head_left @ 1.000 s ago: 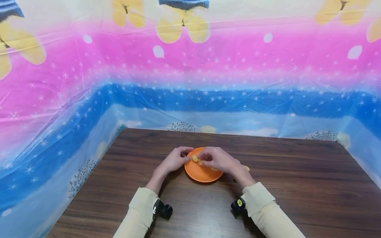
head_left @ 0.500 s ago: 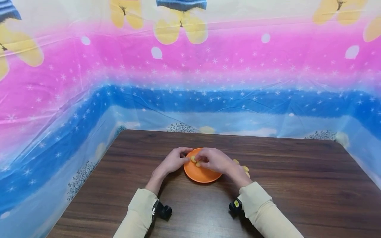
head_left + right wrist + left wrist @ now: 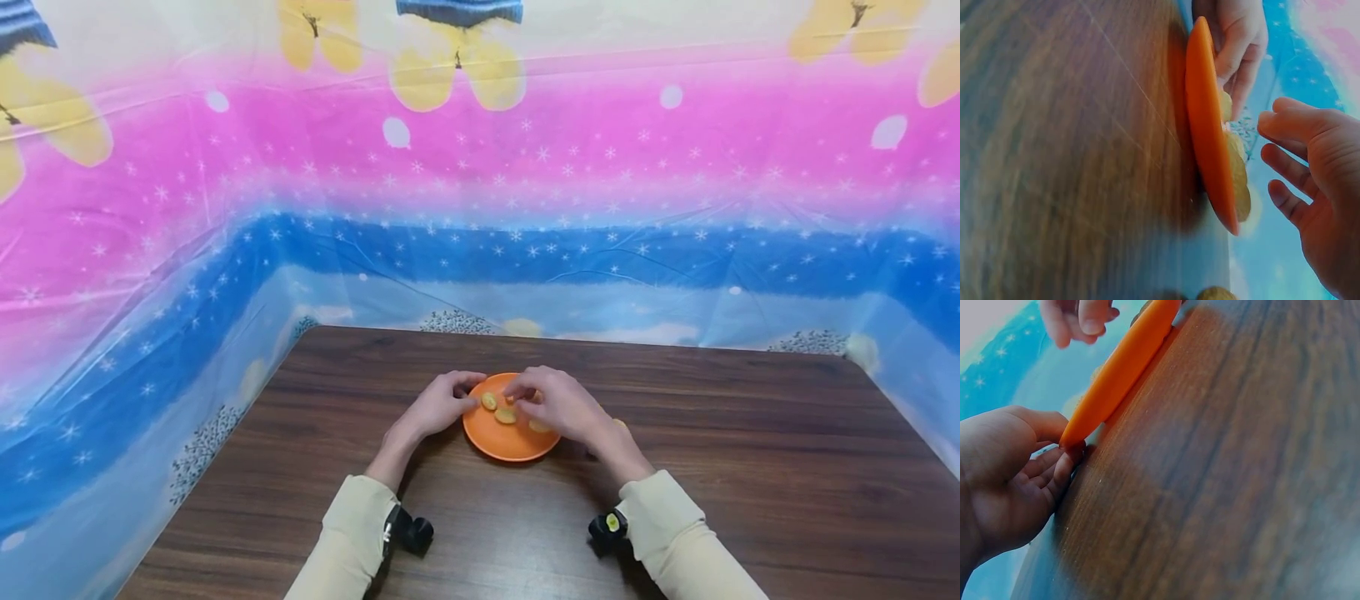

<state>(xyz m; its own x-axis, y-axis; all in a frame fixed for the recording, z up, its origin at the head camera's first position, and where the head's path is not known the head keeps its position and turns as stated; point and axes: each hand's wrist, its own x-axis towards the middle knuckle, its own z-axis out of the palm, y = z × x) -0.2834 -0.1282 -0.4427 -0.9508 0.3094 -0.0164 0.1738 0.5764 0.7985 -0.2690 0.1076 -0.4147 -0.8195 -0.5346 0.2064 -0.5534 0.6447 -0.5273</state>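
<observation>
An orange plate (image 3: 512,446) lies on the table with several small yellow slice-like pieces on it, among them one piece (image 3: 489,401) near the left rim and another piece (image 3: 506,415) beside it. My left hand (image 3: 441,403) pinches the plate's left rim, thumb above and fingers below, as the left wrist view shows. Over the right part of the plate hovers my right hand (image 3: 558,406). Its fingers (image 3: 1291,165) are spread and loosely bent, with nothing between them, apart from the pieces (image 3: 1239,178). It partly hides the plate's right side in the head view.
To the right of the plate, partly behind my right wrist, a yellow piece (image 3: 619,424) lies on the brown wooden table (image 3: 510,533). A black wrist camera (image 3: 412,532) sits at the left cuff. A patterned cloth (image 3: 480,192) hangs behind the table.
My right hand has let go of a yellow piece, which now lies beside the left one, and has drawn back a little to the right. The left hand stays at the rim.
</observation>
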